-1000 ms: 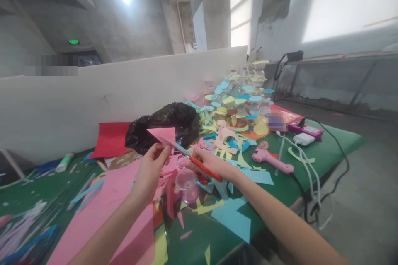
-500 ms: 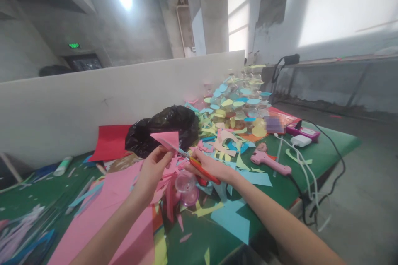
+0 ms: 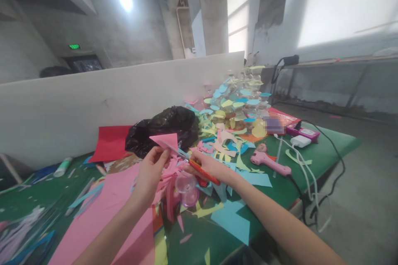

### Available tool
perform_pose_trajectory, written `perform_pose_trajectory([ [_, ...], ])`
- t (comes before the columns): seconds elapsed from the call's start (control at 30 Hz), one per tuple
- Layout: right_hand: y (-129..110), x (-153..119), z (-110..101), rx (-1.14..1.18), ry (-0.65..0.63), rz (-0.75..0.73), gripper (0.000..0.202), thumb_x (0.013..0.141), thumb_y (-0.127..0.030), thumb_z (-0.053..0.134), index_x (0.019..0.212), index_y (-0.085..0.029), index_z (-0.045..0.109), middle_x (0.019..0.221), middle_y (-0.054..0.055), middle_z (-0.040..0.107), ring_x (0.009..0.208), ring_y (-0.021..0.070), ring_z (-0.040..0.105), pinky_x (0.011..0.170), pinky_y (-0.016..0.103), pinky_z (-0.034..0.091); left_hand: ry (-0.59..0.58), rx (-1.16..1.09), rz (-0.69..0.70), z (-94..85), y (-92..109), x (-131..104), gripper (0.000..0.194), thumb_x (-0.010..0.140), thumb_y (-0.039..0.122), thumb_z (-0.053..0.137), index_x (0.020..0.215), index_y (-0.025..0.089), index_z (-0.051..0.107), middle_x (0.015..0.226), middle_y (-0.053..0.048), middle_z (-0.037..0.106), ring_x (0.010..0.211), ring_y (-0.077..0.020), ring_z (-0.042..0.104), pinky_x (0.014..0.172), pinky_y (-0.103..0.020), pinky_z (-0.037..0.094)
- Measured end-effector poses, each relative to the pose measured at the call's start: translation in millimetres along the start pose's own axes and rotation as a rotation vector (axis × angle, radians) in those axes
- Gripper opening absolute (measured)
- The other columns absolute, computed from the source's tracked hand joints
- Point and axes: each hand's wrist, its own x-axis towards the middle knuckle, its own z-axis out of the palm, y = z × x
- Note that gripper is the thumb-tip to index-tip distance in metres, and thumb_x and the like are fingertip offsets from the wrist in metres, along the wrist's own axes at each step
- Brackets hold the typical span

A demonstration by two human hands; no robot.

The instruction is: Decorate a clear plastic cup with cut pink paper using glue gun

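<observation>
My left hand (image 3: 153, 169) pinches the lower edge of a small pink paper piece (image 3: 170, 140), which sticks up above the fingers. My right hand (image 3: 207, 165) is closed around orange-handled scissors (image 3: 203, 171). The scissor blades point up and left and lie against the pink paper; whether they are parted is hard to make out. Below the hands stands a clear plastic cup-like piece (image 3: 185, 183) with a pink-tinted base. Pink paper scraps lie heaped under the scissors, and a large pink sheet (image 3: 102, 219) spreads beneath my left forearm.
A black plastic bag (image 3: 164, 122) and a red sheet (image 3: 110, 143) sit behind my hands. Many clear pieces topped with coloured paper (image 3: 239, 103) are massed at the back right. A pink glue gun (image 3: 270, 161), white cables and a white adapter (image 3: 301, 141) lie near the right table edge.
My left hand and the pink paper have shifted slightly left and down. The scissors and my right hand have stayed nearly in place.
</observation>
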Motion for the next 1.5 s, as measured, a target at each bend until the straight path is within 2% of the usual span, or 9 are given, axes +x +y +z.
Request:
perform_pose_trajectory([
  [0.07,-1,0,0,0.001,0.000,-0.008,0.046,0.080,-0.061,0.068,0.076,-0.023,0.041,0.064,-0.008,0.047,0.059,0.0115,0.046,0.053,0.023,0.032,0.007,-0.031,-0.009,1.2,0,-1,0.037,0.074,0.053,0.070,0.072,0.020,0.054,0.061,0.005,0.053,0.057,-0.0108,0.045,0.059,-0.025,0.036],
  [0.23,-7,-7,-1,0.038,-0.108,0.017,0.043,0.084,-0.059,0.064,0.085,-0.025,0.038,0.056,-0.010,0.044,0.052,0.0118,0.045,0.050,0.023,0.031,-0.025,-0.069,-0.050,3.4,0,-4,0.039,0.072,0.054,0.073,0.074,0.018,0.057,0.065,0.004,0.054,0.059,-0.0101,0.044,0.060,-0.025,0.037],
  [0.4,-4,-5,-2,-0.012,-0.042,0.003,0.044,0.083,-0.060,0.066,0.083,-0.024,0.041,0.065,-0.008,0.047,0.057,0.0112,0.045,0.053,0.024,0.034,-0.073,-0.033,-0.065,3.6,-2,-6,0.035,0.075,0.051,0.070,0.081,0.017,0.061,0.071,0.003,0.056,0.062,-0.0106,0.045,0.062,-0.025,0.037],
  [0.53,2,0,-1,-0.021,-0.004,-0.015,0.044,0.081,-0.060,0.067,0.079,-0.022,0.045,0.067,-0.008,0.045,0.060,0.0107,0.043,0.053,0.023,0.033,-0.077,-0.021,-0.055,3.1,-1,-6,0.034,0.076,0.051,0.069,0.080,0.018,0.061,0.068,0.004,0.054,0.061,-0.0105,0.044,0.061,-0.025,0.036],
  [0.9,3,2,4,0.078,0.017,-0.021,0.045,0.078,-0.056,0.072,0.083,-0.023,0.042,0.069,-0.008,0.048,0.061,0.0116,0.045,0.055,0.023,0.034,-0.079,-0.009,-0.077,4.5,7,-7,0.030,0.072,0.045,0.071,0.082,0.017,0.065,0.072,0.001,0.060,0.064,-0.0125,0.049,0.063,-0.025,0.039],
  [1.03,4,2,4,0.064,0.025,-0.023,0.045,0.077,-0.058,0.071,0.081,-0.023,0.044,0.069,-0.008,0.047,0.063,0.0114,0.045,0.057,0.023,0.034,-0.066,-0.033,-0.059,2.7,10,-5,0.032,0.073,0.049,0.070,0.077,0.018,0.062,0.069,0.002,0.058,0.064,-0.0125,0.050,0.061,-0.024,0.040],
  [1.3,-1,0,3,0.010,0.040,-0.003,0.047,0.077,-0.061,0.070,0.076,-0.022,0.044,0.064,-0.008,0.044,0.059,0.0113,0.044,0.052,0.023,0.031,-0.049,-0.035,-0.046,-2.3,3,1,0.039,0.073,0.056,0.072,0.073,0.018,0.061,0.065,0.002,0.057,0.060,-0.0117,0.048,0.060,-0.025,0.038],
  [1.4,-3,-2,4,0.032,-0.011,-0.001,0.045,0.080,-0.061,0.068,0.083,-0.023,0.042,0.065,-0.008,0.046,0.056,0.0110,0.045,0.051,0.023,0.033,-0.061,-0.018,-0.031,-0.1,6,-3,0.037,0.073,0.053,0.072,0.072,0.018,0.062,0.064,0.002,0.057,0.060,-0.0117,0.047,0.060,-0.025,0.038],
  [1.5,-3,-3,4,0.030,-0.007,-0.027,0.045,0.081,-0.060,0.067,0.087,-0.024,0.041,0.067,-0.009,0.045,0.055,0.0103,0.043,0.052,0.023,0.034,-0.096,-0.018,-0.032,3.2,9,-7,0.033,0.072,0.049,0.072,0.073,0.017,0.063,0.063,0.002,0.058,0.060,-0.0121,0.048,0.061,-0.025,0.038],
])
